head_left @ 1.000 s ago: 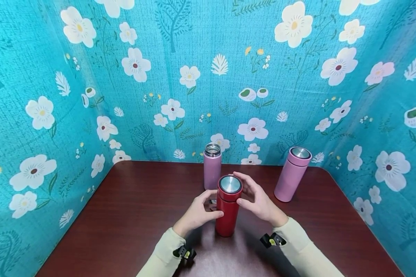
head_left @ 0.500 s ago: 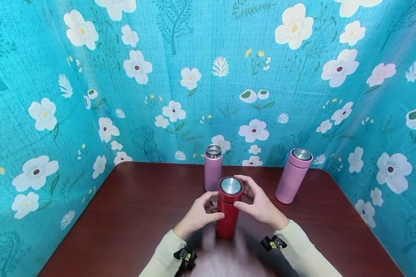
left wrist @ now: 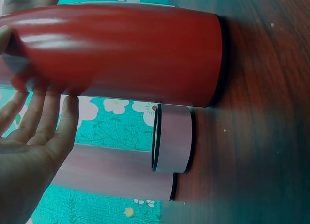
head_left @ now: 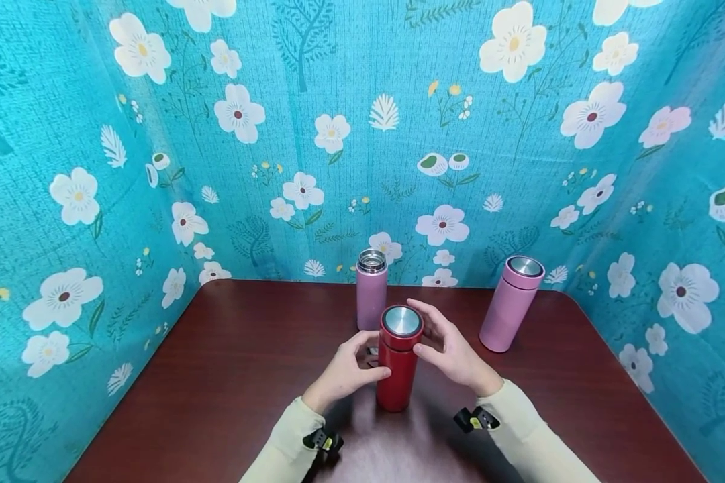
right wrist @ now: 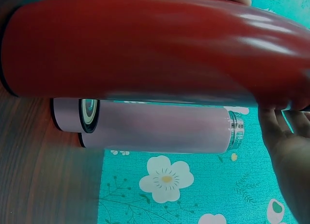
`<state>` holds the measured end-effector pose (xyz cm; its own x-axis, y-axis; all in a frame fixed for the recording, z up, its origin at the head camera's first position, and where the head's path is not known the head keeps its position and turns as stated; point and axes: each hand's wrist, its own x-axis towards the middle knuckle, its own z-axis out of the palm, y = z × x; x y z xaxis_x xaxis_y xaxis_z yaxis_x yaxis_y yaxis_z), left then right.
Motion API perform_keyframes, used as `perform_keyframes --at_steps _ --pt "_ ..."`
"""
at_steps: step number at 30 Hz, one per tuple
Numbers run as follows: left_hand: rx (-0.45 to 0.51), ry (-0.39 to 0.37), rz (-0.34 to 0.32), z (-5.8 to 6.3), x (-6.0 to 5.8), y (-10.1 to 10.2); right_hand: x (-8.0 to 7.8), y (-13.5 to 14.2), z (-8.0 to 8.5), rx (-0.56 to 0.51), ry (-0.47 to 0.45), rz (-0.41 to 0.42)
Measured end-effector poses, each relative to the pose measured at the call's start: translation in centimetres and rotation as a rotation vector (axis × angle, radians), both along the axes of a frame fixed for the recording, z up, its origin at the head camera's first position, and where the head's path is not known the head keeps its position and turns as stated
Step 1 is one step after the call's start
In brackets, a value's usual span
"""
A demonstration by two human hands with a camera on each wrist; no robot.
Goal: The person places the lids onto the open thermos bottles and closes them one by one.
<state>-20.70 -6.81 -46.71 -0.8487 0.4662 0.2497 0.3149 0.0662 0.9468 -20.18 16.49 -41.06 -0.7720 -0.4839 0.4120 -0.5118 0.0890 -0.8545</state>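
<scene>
The red flask (head_left: pixel 397 381) stands near the middle of the table, almost upright, with its steel-topped lid (head_left: pixel 402 320) on, and both hands are holding it. The left hand (head_left: pixel 341 372) grips the body, thumb in front and fingers behind; the right hand (head_left: pixel 455 354) holds higher, with its thumb near the seam of the lid and its fingers curved round the far side. What could go wrong, in my judgement, comes mostly from this smooth, glossy wall: if the lower grip is too light, a twist at the top might turn the whole flask, or make it lean. Just behind it is a loose pink lid (left wrist: pixel 175 139), and behind this the uncapped pink flask (head_left: pixel 371 302); a push away from the person could knock the lid, or tip the tall flask with its open mouth. I cannot tell whether the lid touches that flask. The capped pink flask (head_left: pixel 509 308), to the right and well apart, seems less at risk. The table (head_left: pixel 229 362) is dark reddish-brown with a fine grain, and it shines at the near side. Around it hangs a turquoise cloth (head_left: pixel 350 87), printed with white flowers and leaves, on the back and both sides.
</scene>
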Motion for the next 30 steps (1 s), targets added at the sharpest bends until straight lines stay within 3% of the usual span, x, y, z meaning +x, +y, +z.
perform_keyframes --at_steps 8,18,25,30 --pt "-0.004 0.024 0.003 -0.08 -0.09 0.0 0.08 -0.32 0.25 -0.043 -0.013 0.005" --pt "-0.016 0.023 0.015 0.01 -0.16 -0.15 -0.05 -0.39 0.26 -0.017 0.007 0.041" --pt "-0.028 0.017 0.02 0.03 0.01 -0.14 0.18 -0.37 0.39 0.031 0.012 0.007" --pt "-0.017 0.01 0.017 0.23 0.21 0.0 0.27 -0.5 0.43 -0.008 -0.01 0.003"
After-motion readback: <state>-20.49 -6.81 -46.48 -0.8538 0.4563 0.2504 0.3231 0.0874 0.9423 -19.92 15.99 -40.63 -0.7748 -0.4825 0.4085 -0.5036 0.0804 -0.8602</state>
